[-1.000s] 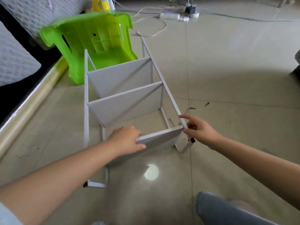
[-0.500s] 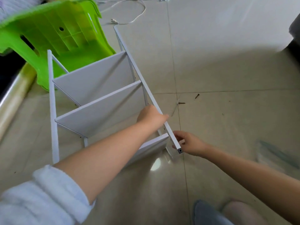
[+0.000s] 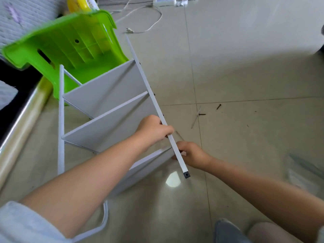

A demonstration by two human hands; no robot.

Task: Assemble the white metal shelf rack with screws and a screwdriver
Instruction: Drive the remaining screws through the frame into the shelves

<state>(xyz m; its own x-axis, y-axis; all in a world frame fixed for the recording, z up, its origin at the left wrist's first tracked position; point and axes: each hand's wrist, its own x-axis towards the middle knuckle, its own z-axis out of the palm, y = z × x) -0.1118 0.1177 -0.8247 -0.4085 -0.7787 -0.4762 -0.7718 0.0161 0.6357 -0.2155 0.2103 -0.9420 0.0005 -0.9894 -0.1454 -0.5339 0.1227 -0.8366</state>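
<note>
Rack lies on its side on the tiled floor, its long axis running away from me toward the green stool; three shelf panels stand between two white rails. I have my left hand curled round the right-side rail, partway along it; my right hand sits just beyond, lower on that rail where the nearest panel meets it, fingers curled under, though I cannot tell whether they pinch a screw or only the rail. Rail's capped end points back at me, past both hands. Loose screws lie on the floor well to the right, nearer my right hand; I judge that joint, directly under it, to be the next fastening; no screwdriver shows clearly.
</note>
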